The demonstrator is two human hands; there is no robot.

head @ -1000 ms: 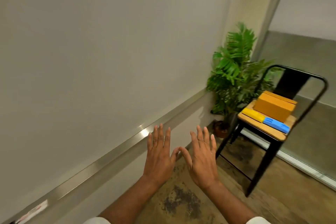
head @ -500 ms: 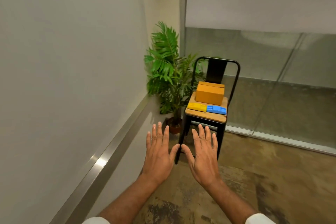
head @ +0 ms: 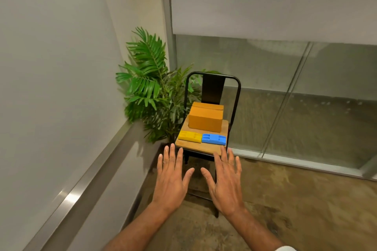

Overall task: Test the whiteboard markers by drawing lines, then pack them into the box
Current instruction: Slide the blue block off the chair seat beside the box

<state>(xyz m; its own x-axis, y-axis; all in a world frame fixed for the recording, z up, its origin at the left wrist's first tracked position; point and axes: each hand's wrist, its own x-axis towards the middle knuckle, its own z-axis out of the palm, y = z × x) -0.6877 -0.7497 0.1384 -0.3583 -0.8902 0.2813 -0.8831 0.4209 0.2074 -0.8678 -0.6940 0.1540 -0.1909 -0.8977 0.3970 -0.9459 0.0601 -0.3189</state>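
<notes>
A closed brown cardboard box (head: 205,119) stands on the wooden seat of a black metal chair (head: 204,147). In front of the box lie a yellow plastic holder (head: 190,136) and a blue plastic holder (head: 214,139), side by side. No marker is visible as such. My left hand (head: 171,179) and my right hand (head: 225,182) are held out flat, palms down, fingers spread, just short of the seat's front edge. Both hold nothing. A whiteboard (head: 51,71) covers the wall on my left.
A metal ledge (head: 85,177) runs along the whiteboard's lower edge. A potted green palm (head: 151,91) stands in the corner, left of the chair. Glass panels (head: 295,98) with a lowered white blind close off the back. The floor is worn brown concrete.
The view has swung right from the whiteboard to face the chair, which now appears closer and centred. Both hands stay flat and spread, slightly further apart.
</notes>
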